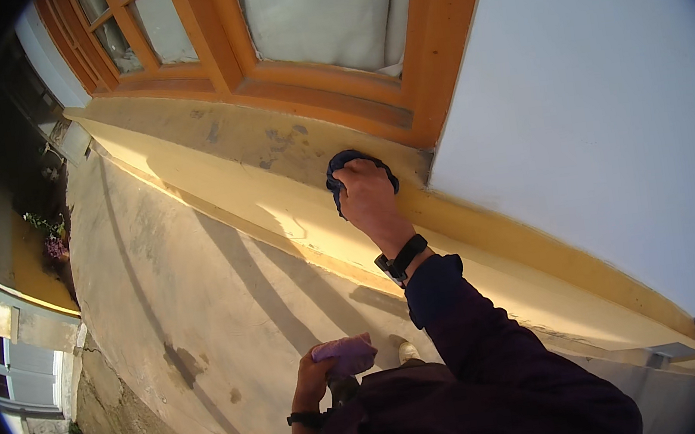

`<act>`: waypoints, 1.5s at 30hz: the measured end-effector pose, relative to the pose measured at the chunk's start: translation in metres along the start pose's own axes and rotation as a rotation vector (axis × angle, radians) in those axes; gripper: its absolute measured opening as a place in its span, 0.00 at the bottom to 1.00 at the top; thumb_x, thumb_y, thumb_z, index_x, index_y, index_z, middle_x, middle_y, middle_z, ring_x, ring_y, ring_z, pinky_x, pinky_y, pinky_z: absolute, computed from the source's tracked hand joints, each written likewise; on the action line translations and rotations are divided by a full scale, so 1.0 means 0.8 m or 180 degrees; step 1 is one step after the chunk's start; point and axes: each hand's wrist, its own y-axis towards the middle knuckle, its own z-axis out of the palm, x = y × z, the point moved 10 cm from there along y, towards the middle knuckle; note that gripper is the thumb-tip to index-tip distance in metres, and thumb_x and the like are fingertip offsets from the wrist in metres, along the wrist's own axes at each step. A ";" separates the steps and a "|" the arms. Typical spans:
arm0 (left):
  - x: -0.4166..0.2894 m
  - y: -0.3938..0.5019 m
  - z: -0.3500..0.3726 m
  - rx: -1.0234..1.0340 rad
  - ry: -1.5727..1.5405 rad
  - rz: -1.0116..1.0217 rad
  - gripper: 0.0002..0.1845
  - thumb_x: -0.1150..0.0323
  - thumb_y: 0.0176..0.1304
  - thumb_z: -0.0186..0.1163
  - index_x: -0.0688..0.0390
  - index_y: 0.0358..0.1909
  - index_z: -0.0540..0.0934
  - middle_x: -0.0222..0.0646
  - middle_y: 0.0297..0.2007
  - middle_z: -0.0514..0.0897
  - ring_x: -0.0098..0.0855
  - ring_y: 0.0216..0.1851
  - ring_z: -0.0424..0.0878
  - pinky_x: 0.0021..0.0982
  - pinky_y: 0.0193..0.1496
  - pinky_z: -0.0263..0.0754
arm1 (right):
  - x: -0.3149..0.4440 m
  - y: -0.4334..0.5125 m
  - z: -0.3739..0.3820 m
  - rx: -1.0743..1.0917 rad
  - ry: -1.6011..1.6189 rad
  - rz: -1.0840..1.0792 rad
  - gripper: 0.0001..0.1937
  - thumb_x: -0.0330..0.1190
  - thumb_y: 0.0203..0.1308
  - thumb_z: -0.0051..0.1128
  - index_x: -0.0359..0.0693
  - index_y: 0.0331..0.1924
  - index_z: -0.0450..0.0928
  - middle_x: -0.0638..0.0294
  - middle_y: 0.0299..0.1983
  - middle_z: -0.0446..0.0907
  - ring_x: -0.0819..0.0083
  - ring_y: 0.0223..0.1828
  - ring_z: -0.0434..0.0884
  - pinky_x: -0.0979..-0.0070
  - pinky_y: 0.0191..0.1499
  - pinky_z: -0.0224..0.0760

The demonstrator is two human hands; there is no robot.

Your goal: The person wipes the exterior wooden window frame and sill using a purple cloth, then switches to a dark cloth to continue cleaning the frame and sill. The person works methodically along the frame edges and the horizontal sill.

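My right hand point(366, 190) presses a bunched dark blue cloth point(340, 160) onto the yellow painted window ledge point(226, 128), near its corner with the white wall. A black strap is around that wrist. Low in the view, my left hand point(312, 375) grips a folded pink-purple cloth point(353, 354) close to my body, over the concrete floor. Above the ledge stands an orange wooden window frame point(320, 100) with pale curtains behind its glass. Grey worn patches mark the ledge to the left of the dark cloth.
A smooth white wall point(577, 124) rises at the right of the window. The concrete floor point(152, 267) lies below the ledge, with shadows and damp-looking stains. Pink flowers point(56, 246) grow at the far left, beyond the floor's edge. A shoe point(408, 351) shows beside my body.
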 end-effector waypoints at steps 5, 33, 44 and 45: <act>-0.056 0.058 -0.073 0.0268 0.0226 -0.0069 0.20 0.81 0.59 0.62 0.69 0.55 0.82 0.42 0.49 0.89 0.37 0.50 0.88 0.37 0.56 0.85 | 0.030 0.042 0.070 -0.0086 -0.0280 0.0120 0.12 0.23 0.54 0.64 0.42 0.42 0.90 0.57 0.45 0.87 0.54 0.52 0.84 0.56 0.54 0.79; -0.241 0.241 -0.183 0.0772 0.0406 -0.0293 0.21 0.83 0.58 0.59 0.70 0.56 0.81 0.46 0.45 0.89 0.41 0.39 0.90 0.39 0.36 0.88 | -0.024 0.085 0.074 0.0155 -0.1440 0.1152 0.18 0.23 0.55 0.62 0.41 0.52 0.87 0.52 0.53 0.84 0.49 0.61 0.79 0.51 0.58 0.77; -0.253 0.310 -0.174 0.1060 0.0625 -0.0469 0.23 0.84 0.58 0.63 0.70 0.57 0.81 0.45 0.47 0.89 0.41 0.42 0.90 0.40 0.42 0.90 | -0.059 0.123 -0.053 -0.1238 -0.0968 0.1260 0.13 0.23 0.56 0.62 0.41 0.45 0.89 0.52 0.44 0.87 0.48 0.49 0.85 0.57 0.52 0.82; -0.256 0.315 -0.184 0.1116 0.0602 -0.0486 0.23 0.84 0.58 0.63 0.70 0.57 0.81 0.45 0.47 0.89 0.41 0.43 0.90 0.40 0.42 0.90 | -0.060 0.122 -0.067 -0.1260 -0.1667 0.1254 0.13 0.24 0.57 0.60 0.43 0.45 0.90 0.52 0.44 0.86 0.49 0.49 0.85 0.57 0.52 0.81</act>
